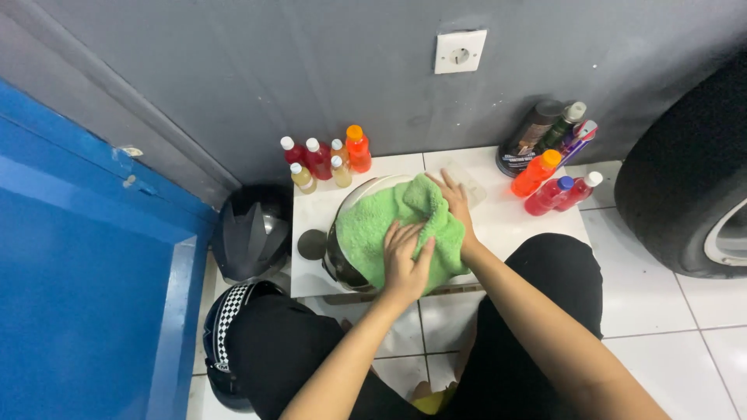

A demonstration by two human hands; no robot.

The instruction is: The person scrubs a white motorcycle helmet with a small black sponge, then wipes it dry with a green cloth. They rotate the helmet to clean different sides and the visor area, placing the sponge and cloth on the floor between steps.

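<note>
Green cloth [405,225] draped over dark helmet [342,260] on white low table [513,225] — left hand [405,260] flat on near side, fingers spread; right hand [454,201] pressing far edge, fingers extended, not gripping. Small bottles [323,159] at far left, more bottles [556,187] far right — two helmets [249,233] on floor left.

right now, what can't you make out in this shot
- Helmet on the white board, head view: mostly hidden by the green cloth and both hands, left and right.
- Tyre: cut off by the right edge.
- Checkered helmet: partly behind the person's knee.
- Bottle labels: too small to read.
</note>
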